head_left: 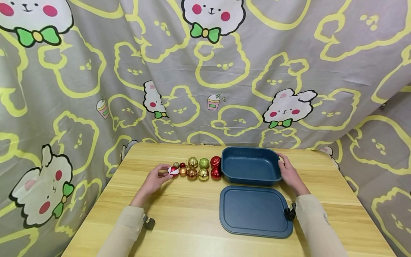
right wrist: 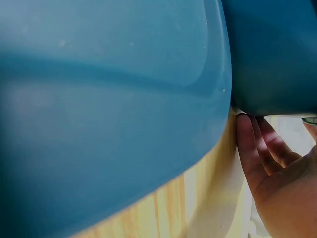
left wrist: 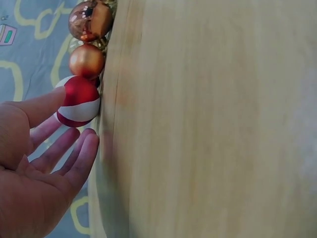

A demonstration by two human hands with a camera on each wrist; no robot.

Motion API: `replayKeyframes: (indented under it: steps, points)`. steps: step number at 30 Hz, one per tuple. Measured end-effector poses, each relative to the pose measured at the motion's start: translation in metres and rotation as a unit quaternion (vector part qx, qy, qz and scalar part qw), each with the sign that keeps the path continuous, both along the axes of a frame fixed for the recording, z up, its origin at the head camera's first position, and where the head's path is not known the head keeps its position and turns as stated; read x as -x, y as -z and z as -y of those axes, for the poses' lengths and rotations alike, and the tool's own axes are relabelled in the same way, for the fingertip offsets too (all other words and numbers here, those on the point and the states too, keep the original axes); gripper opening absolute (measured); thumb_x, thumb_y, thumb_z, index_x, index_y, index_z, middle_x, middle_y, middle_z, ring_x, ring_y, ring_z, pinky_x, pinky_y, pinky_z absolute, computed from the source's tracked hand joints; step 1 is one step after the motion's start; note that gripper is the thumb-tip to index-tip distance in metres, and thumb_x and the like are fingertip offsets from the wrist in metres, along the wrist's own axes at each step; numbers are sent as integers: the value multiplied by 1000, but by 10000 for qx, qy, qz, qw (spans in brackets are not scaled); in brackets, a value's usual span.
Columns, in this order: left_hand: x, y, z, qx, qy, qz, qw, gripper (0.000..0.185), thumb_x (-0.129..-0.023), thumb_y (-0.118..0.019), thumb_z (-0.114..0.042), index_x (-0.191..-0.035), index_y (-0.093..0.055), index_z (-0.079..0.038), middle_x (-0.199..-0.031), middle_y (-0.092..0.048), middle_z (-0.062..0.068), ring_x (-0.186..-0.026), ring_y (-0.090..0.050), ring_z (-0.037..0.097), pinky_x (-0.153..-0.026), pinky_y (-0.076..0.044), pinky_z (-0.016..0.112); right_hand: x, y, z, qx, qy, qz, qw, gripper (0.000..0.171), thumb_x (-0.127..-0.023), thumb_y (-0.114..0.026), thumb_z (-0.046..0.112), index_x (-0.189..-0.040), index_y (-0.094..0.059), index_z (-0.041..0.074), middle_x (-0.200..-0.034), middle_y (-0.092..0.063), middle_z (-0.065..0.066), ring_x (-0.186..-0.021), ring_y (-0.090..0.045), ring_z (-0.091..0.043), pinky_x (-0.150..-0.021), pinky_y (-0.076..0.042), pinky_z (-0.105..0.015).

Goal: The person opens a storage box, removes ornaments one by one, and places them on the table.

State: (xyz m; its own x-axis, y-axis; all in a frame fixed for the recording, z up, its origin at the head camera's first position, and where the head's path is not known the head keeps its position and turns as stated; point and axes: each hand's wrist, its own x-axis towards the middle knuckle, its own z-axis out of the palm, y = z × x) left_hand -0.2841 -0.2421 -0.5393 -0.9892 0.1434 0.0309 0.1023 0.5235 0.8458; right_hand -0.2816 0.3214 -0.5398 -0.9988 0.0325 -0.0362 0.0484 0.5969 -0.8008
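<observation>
My left hand [head_left: 157,178] pinches a red and white Christmas ball [left wrist: 79,101] between thumb and fingers, at the left end of the ball rows. Beside that ball lie an orange ball [left wrist: 86,60] and a shiny copper ball [left wrist: 90,20]. My right hand [head_left: 289,175] holds the right end of a deep blue box [head_left: 253,181], with thumb at the rim and fingertips against the outer wall [right wrist: 277,89]. The box's blue lid [head_left: 256,211] lies flat on the table in front of it, below my right wrist.
Gold balls [head_left: 203,174], a green glitter ball [head_left: 204,163] and red balls [head_left: 216,173] stand in two rows left of the box, the red ones right by its wall. The wooden table [head_left: 179,221] ends at a patterned curtain [head_left: 237,78] behind.
</observation>
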Motion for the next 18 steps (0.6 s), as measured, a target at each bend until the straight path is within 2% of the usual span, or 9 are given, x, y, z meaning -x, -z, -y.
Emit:
replayKeyframes:
  steps: [8, 14, 18]
  points:
    - [-1, -4, 1, -30, -51, 40, 10000, 43, -98, -72, -11, -138, -59, -5, -138, -61, 24, -118, -67, 41, -97, -58, 46, 0, -1, 0, 4, -16, 1, 10000, 58, -114, -22, 40, -166, -17, 15, -165, -23, -32, -148, -27, -57, -119, -22, -72]
    - [0, -10, 8, -52, -183, 186, 9996, 45, -109, -56, -24, -148, -51, -4, -148, -53, 24, -123, -63, 41, -100, -57, 48, 0, -3, -3, 245, -121, 48, 9996, 60, -114, -24, 42, -166, -17, 13, -168, -19, -30, -152, -21, -54, -121, -20, -71]
    - [3, -22, 17, 140, -211, -28, 9997, 51, -112, -48, -33, -155, -43, -7, -157, -45, 23, -132, -55, 44, -108, -49, 58, -2, -5, -7, 430, -230, 109, 9988, 62, -114, -26, 43, -167, -14, 12, -166, -21, -31, -151, -24, -52, -120, -21, -69]
